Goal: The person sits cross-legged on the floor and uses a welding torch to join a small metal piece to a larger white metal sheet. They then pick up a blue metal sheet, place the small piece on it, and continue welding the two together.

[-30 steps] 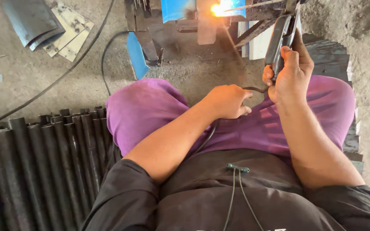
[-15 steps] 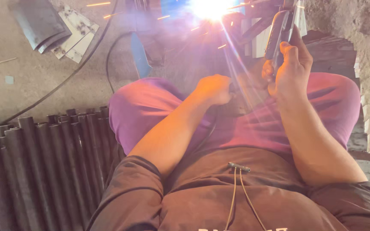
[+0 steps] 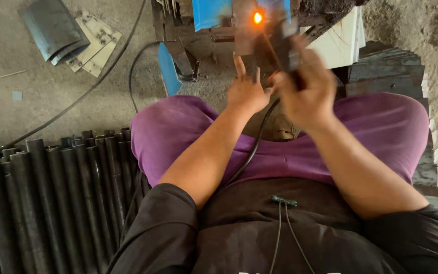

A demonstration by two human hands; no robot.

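Note:
My left hand [image 3: 247, 91] is raised over my purple-trousered knees, two fingers pointing up and the others curled round a welding electrode holder [image 3: 275, 81]. Its black cable [image 3: 252, 147] runs down between my legs. Right beside it, my right hand [image 3: 307, 89] grips a dark, blurred hand shield [image 3: 280, 48]. Just above both hands an orange weld spot [image 3: 257, 18] glows on a metal workpiece [image 3: 244, 25]. How the holder sits in the left hand is blurred.
Several dark steel pipes [image 3: 51, 193] lie side by side at my left. A blue plate [image 3: 168, 68] leans by the workpiece stand. Cut metal plates [image 3: 95, 43] and a curved dark sheet [image 3: 51, 28] lie on the concrete floor. Stacked dark plates [image 3: 386, 71] stand at right.
The bright arc has gone out, leaving an orange glow. My right hand brought the shield down and left, next to my left hand. My left hand rose toward the workpiece.

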